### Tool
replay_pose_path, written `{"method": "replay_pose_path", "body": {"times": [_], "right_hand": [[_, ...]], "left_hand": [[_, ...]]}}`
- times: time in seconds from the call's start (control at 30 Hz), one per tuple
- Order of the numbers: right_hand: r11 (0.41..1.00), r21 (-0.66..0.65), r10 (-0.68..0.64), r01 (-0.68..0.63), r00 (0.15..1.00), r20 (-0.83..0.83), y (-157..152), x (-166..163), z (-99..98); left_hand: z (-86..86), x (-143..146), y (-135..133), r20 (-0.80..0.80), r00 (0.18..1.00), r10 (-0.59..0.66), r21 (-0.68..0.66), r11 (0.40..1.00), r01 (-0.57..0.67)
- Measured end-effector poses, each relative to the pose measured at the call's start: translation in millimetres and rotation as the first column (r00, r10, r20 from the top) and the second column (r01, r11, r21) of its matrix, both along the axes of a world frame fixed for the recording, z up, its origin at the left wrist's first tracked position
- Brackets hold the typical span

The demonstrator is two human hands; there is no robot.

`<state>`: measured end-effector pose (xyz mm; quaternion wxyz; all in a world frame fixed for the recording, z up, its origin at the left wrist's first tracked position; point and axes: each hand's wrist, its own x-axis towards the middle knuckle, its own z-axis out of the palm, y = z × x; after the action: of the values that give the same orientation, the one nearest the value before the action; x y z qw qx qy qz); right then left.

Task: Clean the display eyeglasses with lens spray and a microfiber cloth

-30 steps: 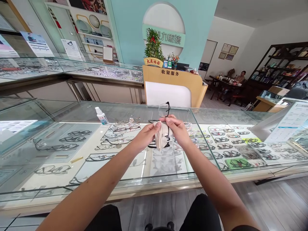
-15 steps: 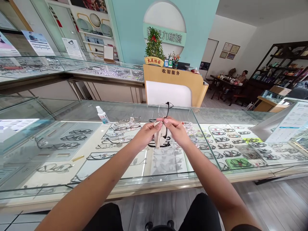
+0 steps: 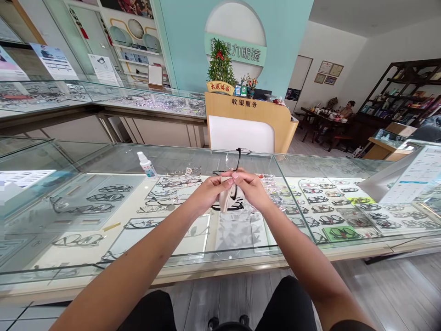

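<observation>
A pair of black-framed glasses (image 3: 236,158) is held above the glass display counter (image 3: 138,158), one lens sticking up over my fingers. My left hand (image 3: 208,191) pinches a beige cleaning cloth (image 3: 225,197) against the lower part of the glasses. My right hand (image 3: 250,188) is closed on the frame and the cloth from the other side, thumb on top. Both hands meet over the counter's middle.
A small white spray bottle (image 3: 146,164) stands on the counter to the left. Several glasses lie inside the case (image 3: 106,200). A wooden cashier desk (image 3: 248,122) with a plant (image 3: 219,64) stands behind. A person sits at a far table (image 3: 346,110).
My hands have shifted slightly up and closer together on the cloth, and the glasses have tilted a little. The view has barely moved.
</observation>
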<state>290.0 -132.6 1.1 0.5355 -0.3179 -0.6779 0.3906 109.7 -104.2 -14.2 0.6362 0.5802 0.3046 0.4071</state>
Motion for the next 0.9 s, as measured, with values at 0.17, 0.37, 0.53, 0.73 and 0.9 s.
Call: {"method": "replay_pose_path", "body": {"times": [0.17, 0.37, 0.53, 0.73, 0.9], "right_hand": [[1.0, -0.003, 0.026, -0.026, 0.999, -0.029, -0.8, -0.6, 0.9], [1.0, -0.026, 0.008, -0.008, 1.0, -0.013, -0.4, -0.2, 0.0], [0.998, -0.066, 0.002, -0.005, 0.999, -0.051, 0.0, -0.1, -1.5], [0.994, -0.102, -0.046, 0.033, 0.99, -0.13, -1.6, -1.8, -0.1], [0.991, -0.123, -0.072, 0.055, 0.987, -0.141, -1.9, -1.2, 0.9]], "left_hand": [[1.4, 0.3, 0.0, 0.001, 1.0, 0.007, 0.02, 1.0, -0.007], [-1.7, -1.2, 2.5, -0.014, 1.0, 0.017, 0.033, 0.999, -0.016], [0.5, -0.5, 1.2, -0.016, 1.0, 0.025, 0.037, 0.999, -0.025], [2.6, -0.9, -2.4, -0.021, 0.999, -0.025, 0.027, 0.999, 0.026], [7.6, 0.9, -6.5, -0.058, 0.996, -0.068, 0.046, 0.996, 0.07]]}}
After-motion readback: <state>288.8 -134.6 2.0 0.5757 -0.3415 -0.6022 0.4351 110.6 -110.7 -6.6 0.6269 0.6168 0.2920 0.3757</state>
